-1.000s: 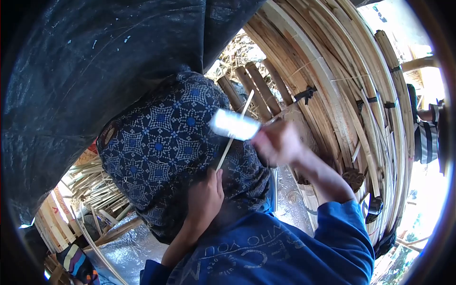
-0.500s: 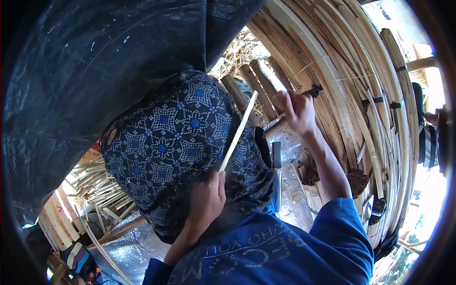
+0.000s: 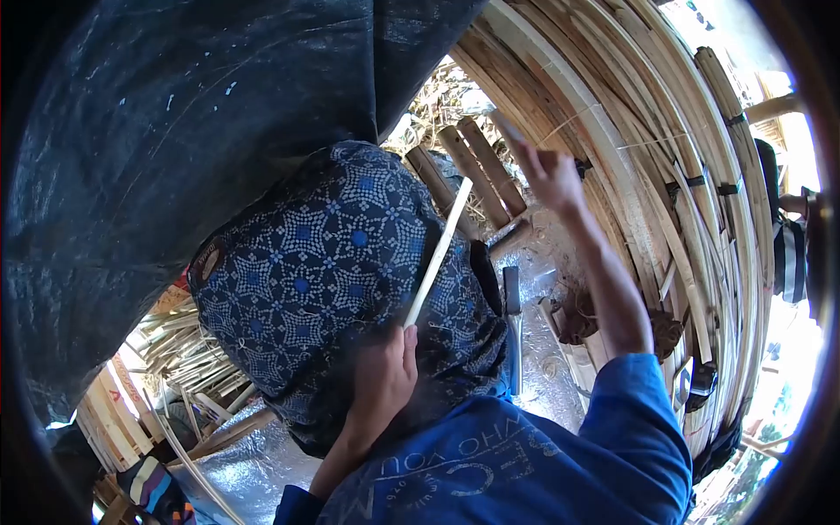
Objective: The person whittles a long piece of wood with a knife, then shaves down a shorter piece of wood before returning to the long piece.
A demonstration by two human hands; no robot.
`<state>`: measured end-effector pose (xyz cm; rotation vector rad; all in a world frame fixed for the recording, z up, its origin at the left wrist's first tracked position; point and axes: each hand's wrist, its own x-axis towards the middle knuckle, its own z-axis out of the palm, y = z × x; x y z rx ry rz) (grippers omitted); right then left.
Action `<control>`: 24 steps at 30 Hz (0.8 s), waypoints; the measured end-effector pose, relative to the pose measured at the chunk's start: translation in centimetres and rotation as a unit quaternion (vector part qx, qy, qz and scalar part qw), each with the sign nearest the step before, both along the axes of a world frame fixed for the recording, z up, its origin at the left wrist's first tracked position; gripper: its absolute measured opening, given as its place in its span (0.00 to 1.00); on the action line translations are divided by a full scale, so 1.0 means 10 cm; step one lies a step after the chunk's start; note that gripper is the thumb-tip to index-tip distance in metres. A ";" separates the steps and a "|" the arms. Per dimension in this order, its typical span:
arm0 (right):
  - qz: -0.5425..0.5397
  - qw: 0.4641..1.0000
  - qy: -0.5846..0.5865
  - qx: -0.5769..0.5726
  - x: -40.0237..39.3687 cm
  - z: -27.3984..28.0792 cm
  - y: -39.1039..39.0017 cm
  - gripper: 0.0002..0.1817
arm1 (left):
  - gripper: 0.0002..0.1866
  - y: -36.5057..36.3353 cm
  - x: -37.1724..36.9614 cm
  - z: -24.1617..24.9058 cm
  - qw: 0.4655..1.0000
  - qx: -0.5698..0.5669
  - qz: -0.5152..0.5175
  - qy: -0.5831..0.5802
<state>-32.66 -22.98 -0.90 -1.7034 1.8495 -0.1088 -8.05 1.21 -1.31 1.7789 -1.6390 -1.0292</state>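
Observation:
A pale, narrow wooden strip slants up across the blue patterned cloth over my lap. Its lower end is in my closed left hand. My right hand is raised at the upper right, fingers wrapped round a knife, with the grey blade pointing up and left. The blade and the strip are apart. The knife's dark handle end shows beside the hand.
Long bundled wooden slats curve along the right. Dark plastic sheeting hangs at the upper left. Short bamboo pieces lie beyond the cloth. A hammer lies right of it, and cut strips are heaped at the left.
My right hand has shifted slightly, and the knife blade now shows more clearly, up and left of it. The strip has dipped slightly in view, still in my left hand.

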 end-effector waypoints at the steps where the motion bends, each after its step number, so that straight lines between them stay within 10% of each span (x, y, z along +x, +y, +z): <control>1: 0.056 0.998 -0.030 -0.020 0.05 0.14 0.06 0.27 | 0.15 0.01 -0.01 0.02 1.000 -0.003 0.008 -0.005; 4: 0.219 0.943 -0.130 -0.216 0.38 0.15 0.74 0.33 | 0.15 0.01 -0.06 0.03 1.000 -0.009 0.012 -0.028; 5: 0.295 0.901 -0.255 -0.189 0.48 0.15 0.92 0.29 | 0.15 -0.04 -0.06 0.00 0.998 -0.024 0.008 -0.049; 6: 0.375 0.913 -0.134 -0.089 0.41 0.14 0.88 0.26 | 0.15 -0.07 -0.05 -0.02 0.998 -0.027 0.006 -0.049; 17: 0.448 0.880 -0.103 -0.120 0.41 0.20 1.13 0.26 | 0.17 -0.01 0.04 -0.11 0.997 0.005 0.003 0.072; 20: -0.016 0.994 -0.106 0.026 0.16 -0.01 0.56 0.26 | 0.18 -0.02 0.11 -0.08 0.980 0.080 0.018 0.180; 24: 0.311 0.913 -0.103 -0.241 0.51 0.32 0.88 0.28 | 0.19 -0.01 0.09 -0.10 0.980 0.060 0.013 0.187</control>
